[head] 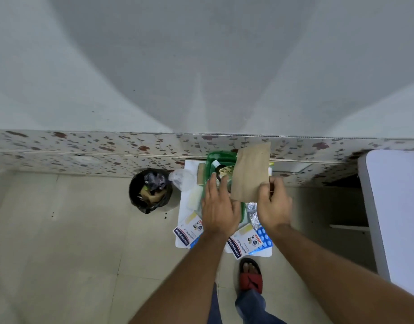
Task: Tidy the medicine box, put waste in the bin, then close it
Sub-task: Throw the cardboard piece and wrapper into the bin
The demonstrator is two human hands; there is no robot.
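Observation:
The green medicine box (pixel 219 156) stands open on a small white table (pixel 189 163) against the wall, with a bottle and loose items inside. My right hand (pixel 273 202) pinches the lower corner of a brown paper envelope (pixel 250 174) and holds it upright over the box. My left hand (pixel 219 206) reaches over the box's near left part, fingers spread, holding nothing that I can see. Two Hansaplast packets (pixel 188 230) (pixel 242 242), a blue pill strip (pixel 263 237) and a foil strip (pixel 252 212) lie on the table's near side.
A black bin (pixel 150 190) lined with a bag and holding waste stands on the floor left of the table. A clear plastic wrapper (pixel 181 178) lies at the table's left edge. A white table (pixel 393 206) stands at right. My foot in a red sandal (pixel 250 274) is below.

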